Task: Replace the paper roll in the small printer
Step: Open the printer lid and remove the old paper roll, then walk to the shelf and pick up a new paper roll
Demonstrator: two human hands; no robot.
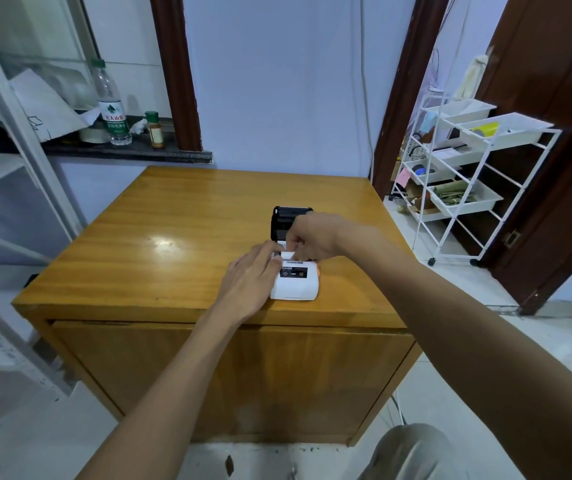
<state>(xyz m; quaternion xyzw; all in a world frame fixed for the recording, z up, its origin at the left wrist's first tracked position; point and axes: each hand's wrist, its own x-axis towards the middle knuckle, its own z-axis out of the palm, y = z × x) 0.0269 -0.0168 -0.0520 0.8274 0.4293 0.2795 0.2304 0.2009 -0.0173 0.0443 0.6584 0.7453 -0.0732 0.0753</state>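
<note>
A small white printer (295,284) lies near the front edge of the wooden table (173,230), its black lid (286,220) swung open and standing up behind it. A white paper roll (288,255) sits at the printer's open compartment, mostly hidden by fingers. My right hand (312,237) reaches over from the right and pinches the paper with thumb and fingers. My left hand (253,277) rests against the printer's left side, fingertips touching its top edge by the roll.
A white wire trolley (461,181) with trays stands on the floor to the right, beside a dark door. A dark ledge (104,148) behind the table on the left carries a water bottle (111,105) and a small spice jar (155,129).
</note>
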